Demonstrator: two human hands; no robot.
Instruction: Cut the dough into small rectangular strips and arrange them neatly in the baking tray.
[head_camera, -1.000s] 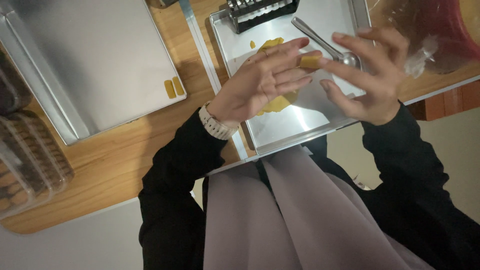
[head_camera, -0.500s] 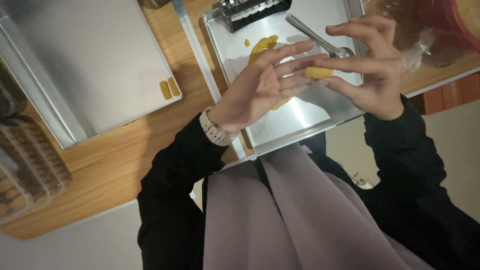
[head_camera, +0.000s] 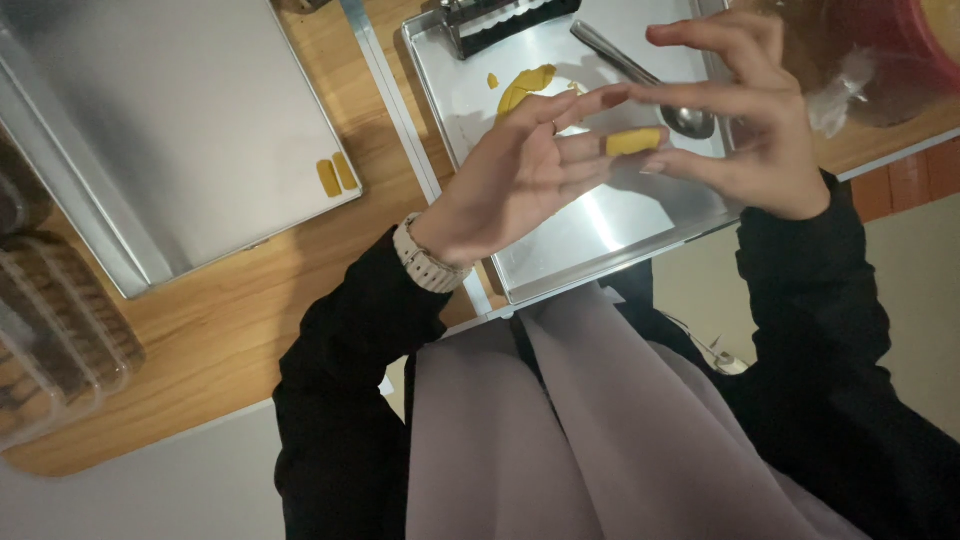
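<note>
Two shaped yellow pieces (head_camera: 336, 175) already sit on the left tray (head_camera: 200, 130), and now left hand (head_camera: 505, 185) and right hand (head_camera: 745, 130) fingers pinch another dough piece (head_camera: 633, 141) above the right tray (head_camera: 600, 225), with more dough (head_camera: 525, 88) waiting.

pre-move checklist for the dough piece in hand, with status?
1. Dough piece held between fingers of both hands, left hand and right hand: ok.
2. Piece is above the small tray: ok.
3. Spoon lies in that tray, apart from the hands: ok.
4. Two shaped pieces sit at the big tray's corner, room beside them: ok.
5. Piece's finished shape: cannot tell.
</note>
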